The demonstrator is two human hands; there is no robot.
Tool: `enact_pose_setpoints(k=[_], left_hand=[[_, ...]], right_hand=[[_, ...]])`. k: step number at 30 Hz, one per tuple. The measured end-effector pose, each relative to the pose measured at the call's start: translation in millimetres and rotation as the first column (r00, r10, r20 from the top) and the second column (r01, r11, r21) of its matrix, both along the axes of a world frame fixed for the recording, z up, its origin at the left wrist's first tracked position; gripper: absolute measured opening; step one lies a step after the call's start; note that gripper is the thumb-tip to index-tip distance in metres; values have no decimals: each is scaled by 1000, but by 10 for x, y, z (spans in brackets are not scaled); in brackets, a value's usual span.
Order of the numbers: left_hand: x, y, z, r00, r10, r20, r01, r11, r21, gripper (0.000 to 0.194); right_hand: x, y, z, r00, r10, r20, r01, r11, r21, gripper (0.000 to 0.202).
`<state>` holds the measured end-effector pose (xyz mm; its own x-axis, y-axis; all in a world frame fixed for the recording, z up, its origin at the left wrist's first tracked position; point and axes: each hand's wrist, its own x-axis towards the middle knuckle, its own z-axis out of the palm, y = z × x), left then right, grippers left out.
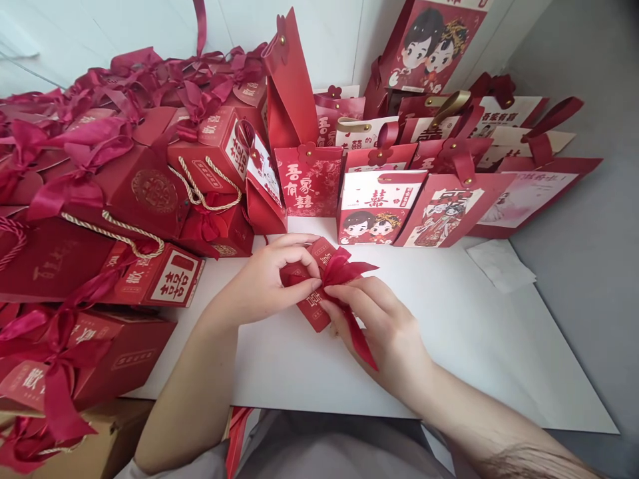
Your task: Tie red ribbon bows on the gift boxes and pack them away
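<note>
Right hand and left hand pinch the satin ribbon on a red favor box inward of the worktop's near edge. Bow appears formed but not fully tightened; bow-tied boxes line the left edge.

Pale wall with thin seams stood behind the white table; plain grey wall bordered the table's right side. Lighting was diffuse.

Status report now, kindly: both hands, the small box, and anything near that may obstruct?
Left hand and right hand pinching red ribbon. Small red box beneath the ribbon. Nearest possible obstructions: gift bags behind, stacked boxes at left.
</note>
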<state>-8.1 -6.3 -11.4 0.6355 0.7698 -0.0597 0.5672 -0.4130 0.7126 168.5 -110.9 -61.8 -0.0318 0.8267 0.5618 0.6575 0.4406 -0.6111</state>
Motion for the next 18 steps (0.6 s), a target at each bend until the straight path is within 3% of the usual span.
enact_pose_setpoints(k=[11, 18], left_hand=[[27, -3, -40, 1000, -19, 13, 19, 999, 29, 9], [36, 6, -68, 999, -22, 36, 21, 999, 33, 11]], right_hand=[[3, -8, 23, 995, -16, 96, 20, 999, -41, 19], [30, -19, 76, 995, -27, 100, 33, 998, -62, 8]])
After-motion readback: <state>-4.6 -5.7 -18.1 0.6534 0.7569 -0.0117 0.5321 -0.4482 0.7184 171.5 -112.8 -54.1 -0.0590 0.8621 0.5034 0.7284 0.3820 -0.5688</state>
